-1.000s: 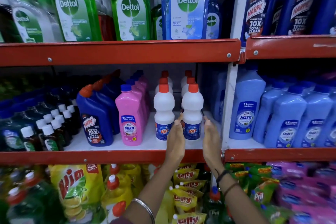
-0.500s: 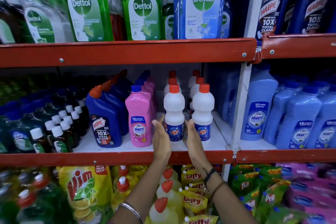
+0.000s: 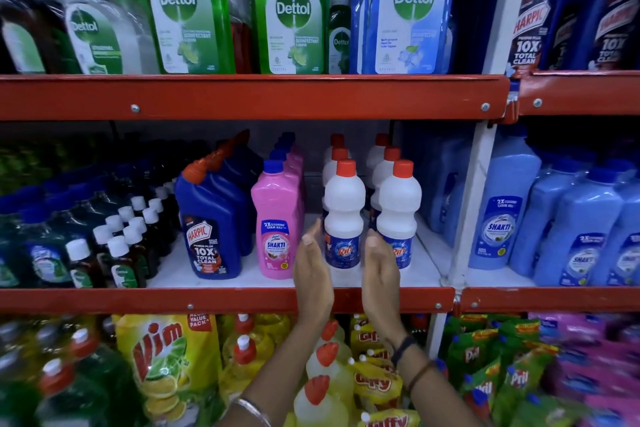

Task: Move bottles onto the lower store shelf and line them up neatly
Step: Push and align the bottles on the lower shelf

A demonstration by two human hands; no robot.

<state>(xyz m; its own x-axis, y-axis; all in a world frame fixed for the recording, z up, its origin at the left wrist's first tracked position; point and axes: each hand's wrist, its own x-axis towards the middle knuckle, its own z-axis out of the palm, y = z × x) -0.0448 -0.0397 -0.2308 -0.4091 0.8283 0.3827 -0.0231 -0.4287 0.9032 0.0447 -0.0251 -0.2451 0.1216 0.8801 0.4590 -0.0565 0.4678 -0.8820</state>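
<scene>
Two rows of white bottles with red caps stand on the white middle shelf (image 3: 426,274). The front left white bottle (image 3: 344,208) sits between my two flat hands. My left hand (image 3: 311,267) is held upright at its left side, fingers straight. My right hand (image 3: 379,270) is upright between that bottle and the front right white bottle (image 3: 400,211), covering part of the latter's label. Neither hand grips anything. Whether the palms touch the bottle I cannot tell.
A pink Shakti bottle (image 3: 277,225) and blue Harpic bottles (image 3: 211,218) stand left of the white ones. Light blue Shakti bottles (image 3: 502,211) fill the right bay past a white post (image 3: 467,218). Dettol bottles (image 3: 291,10) stand above, Vim pouches (image 3: 162,364) below.
Both hands have moved left, from either side of the front right white bottle to either side of the front left one. The camera has come closer.
</scene>
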